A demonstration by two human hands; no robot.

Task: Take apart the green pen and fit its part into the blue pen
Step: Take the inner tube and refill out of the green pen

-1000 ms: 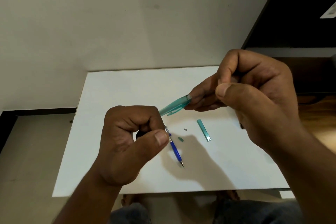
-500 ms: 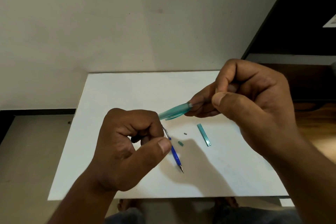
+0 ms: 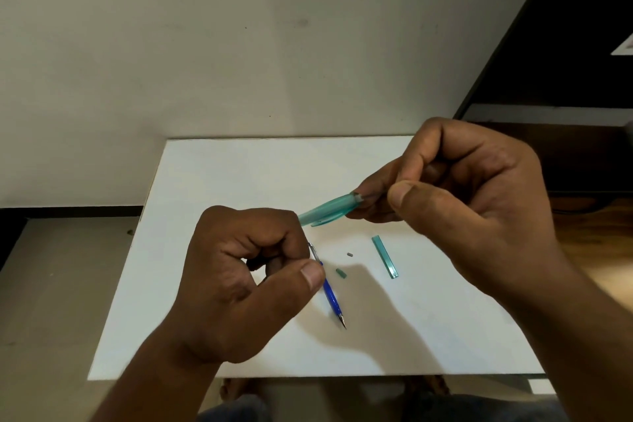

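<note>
Right hand [image 3: 479, 216]: raised above the table, fingers curled around one end of the green pen [image 3: 327, 211], thumb close beside. Held up like this, the pen's free end points toward the other hand, probably so a part can be drawn out.
Green pen: a translucent barrel with its clip on the underside, slanting down to the left, off the table and clear of everything on it.
Left hand [image 3: 239, 281]: fingers curled tight into the palm, thumb stretched forward. I cannot tell whether a small part is pinched inside.
Blue pen [image 3: 331, 296]: lies on the white table [image 3: 239, 175], tip toward the person. Its metal clip end is partly hidden behind the left thumb, and contact there is unclear.
Loose parts: a flat green strip [image 3: 385, 256], a short green stub [image 3: 341, 273] and a tiny grey bit [image 3: 349, 254] lie apart from each other between the two hands, likely set within reach for the swap.
Count: two pens, three loose pieces, two hands.
Progress: the green pen looks partly stripped. Nothing appears fitted into the blue pen yet.
</note>
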